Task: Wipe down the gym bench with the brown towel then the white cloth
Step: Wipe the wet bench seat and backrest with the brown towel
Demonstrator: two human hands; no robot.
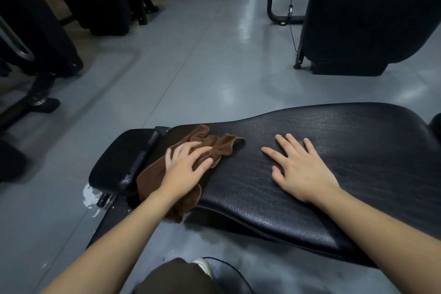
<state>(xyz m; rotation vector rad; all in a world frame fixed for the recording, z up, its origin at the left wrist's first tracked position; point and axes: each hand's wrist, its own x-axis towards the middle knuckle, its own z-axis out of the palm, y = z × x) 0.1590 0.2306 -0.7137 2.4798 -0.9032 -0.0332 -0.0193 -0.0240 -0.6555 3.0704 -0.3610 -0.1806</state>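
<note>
Black gym bench (pixel 310 174) runs left to right across the near scene, a smaller black pad (pixel 121 162) at its left end. Brown towel (pixel 210 145) lies crumpled on the bench's left part, one end hanging over the near edge. Left hand (pixel 186 169) rests palm down on the towel, fingers spread and slightly curled, pressing rather than gripping it. Right hand (pixel 300 169) lies flat and open on bare bench to the right, holding nothing, apart from the towel. Grey floor (pixel 191 67) beyond.
</note>
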